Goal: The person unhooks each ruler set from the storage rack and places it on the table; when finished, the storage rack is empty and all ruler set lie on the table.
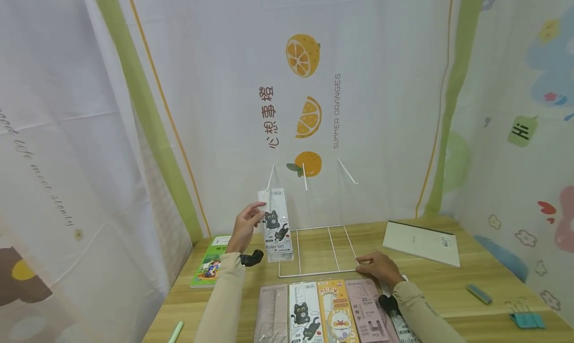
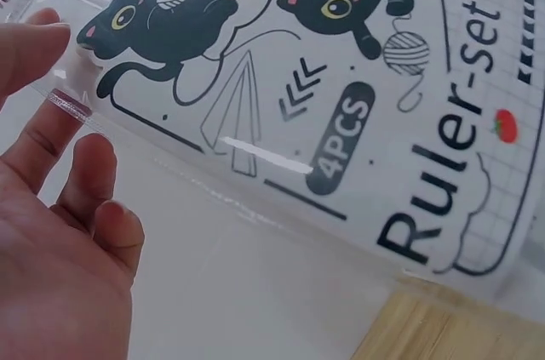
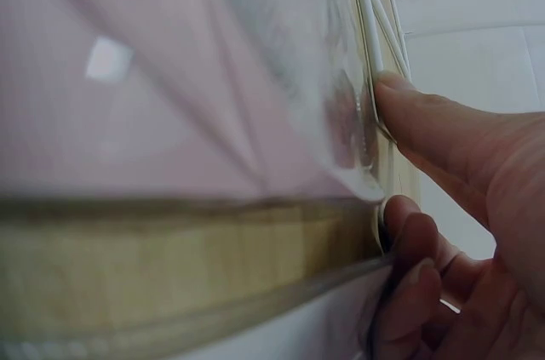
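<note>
My left hand (image 1: pixel 245 226) pinches the left edge of a clear-wrapped ruler set (image 1: pixel 278 223) printed with black cats. In the left wrist view, the thumb (image 2: pixel 30 54) lies over the wrapper and a finger goes behind it. The pack stands upright at the left prong of a white wire rack (image 1: pixel 312 273), its top by the prong's tip; whether the prong passes through it I cannot tell. At the rack's front right corner my right hand (image 1: pixel 381 267) holds the wire, its thumb (image 3: pixel 426 117) on top and fingers curled below.
In front of the rack lie several packs in a row, including a pink ruler pack (image 1: pixel 272 310) and a yellow duck pack (image 1: pixel 336 303). A green book (image 1: pixel 208 268) lies left, a pale notebook (image 1: pixel 421 243) right. Teal binder clips (image 1: pixel 528 320) and a small grey-green block (image 1: pixel 479 293) sit far right.
</note>
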A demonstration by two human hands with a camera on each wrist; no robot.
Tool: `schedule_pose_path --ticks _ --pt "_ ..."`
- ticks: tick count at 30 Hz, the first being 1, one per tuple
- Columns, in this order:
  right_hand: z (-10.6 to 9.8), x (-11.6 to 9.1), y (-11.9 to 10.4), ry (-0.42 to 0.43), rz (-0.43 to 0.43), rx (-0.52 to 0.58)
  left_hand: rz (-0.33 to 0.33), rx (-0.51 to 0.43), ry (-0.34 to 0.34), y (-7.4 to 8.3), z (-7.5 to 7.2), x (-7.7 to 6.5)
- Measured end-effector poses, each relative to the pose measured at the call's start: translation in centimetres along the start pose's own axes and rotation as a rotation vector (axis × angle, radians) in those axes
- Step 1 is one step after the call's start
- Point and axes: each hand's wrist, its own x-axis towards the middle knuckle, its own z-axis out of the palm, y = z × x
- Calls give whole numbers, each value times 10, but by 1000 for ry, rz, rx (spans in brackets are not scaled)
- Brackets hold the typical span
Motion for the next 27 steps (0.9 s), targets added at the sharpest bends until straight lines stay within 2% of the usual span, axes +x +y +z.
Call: schedule_pose_path --ticks 4,10,17,21,24,27 --pt "1 1 2 -3 16 -7 21 33 -3 5 -3 -12" --pt "0 1 3 -3 17 -6 34 126 -56 18 -10 -30" --pt "0 1 4 -7 8 -15 106 119 -73 31 -15 -44" --pt "1 1 5 -13 5 -21 125 104 -75 37 -18 -54" --pt "1 1 4 -9 9 -18 101 84 -72 40 -20 -64" --pt "2 1 3 -2 14 -15 32 70 -54 37 -26 -80"
